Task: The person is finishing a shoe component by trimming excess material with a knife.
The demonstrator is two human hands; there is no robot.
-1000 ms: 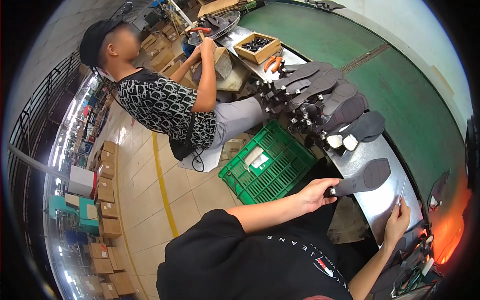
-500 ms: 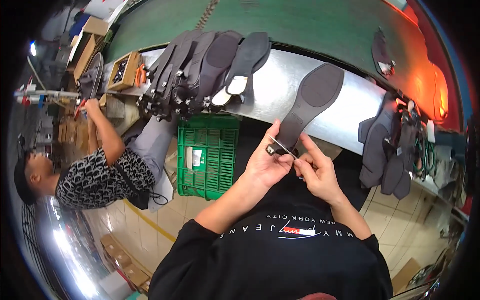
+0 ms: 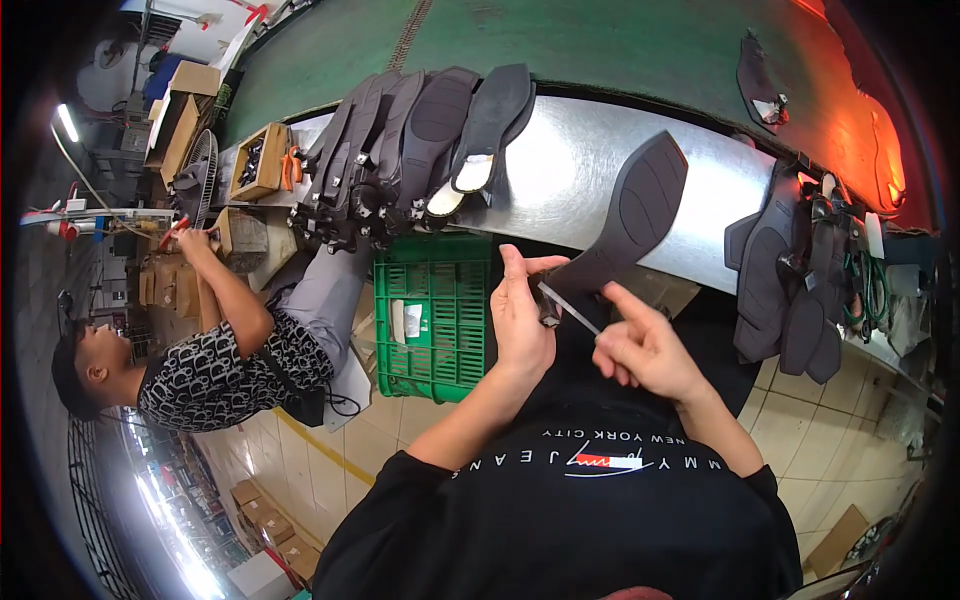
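A dark brown shoe sole (image 3: 632,205) with a wide ridged toe end reaches up and right over the metal bench edge. My left hand (image 3: 522,320) grips its narrow heel end, where a small dark strap with a metal buckle (image 3: 549,318) lies against the fingers. My right hand (image 3: 655,350) pinches the lower end of a thin, flat metal tool (image 3: 570,307). The tool slants up to the heel end by the buckle; whether its tip touches is unclear. My right index finger points up just beside the sole's underside.
Strapped soles (image 3: 430,115) are stacked on the metal bench (image 3: 570,150), left. More soles (image 3: 765,280) hang over its right edge. A green conveyor belt (image 3: 560,45) runs behind. Below stands a green crate (image 3: 435,370). At left a co-worker (image 3: 240,350) handles a red-handled tool (image 3: 172,235).
The sole has turned onto its edge and tilted. My left hand has rolled with it, thumb now raised. My right hand has drawn slightly right and down, exposing more of the metal tool.
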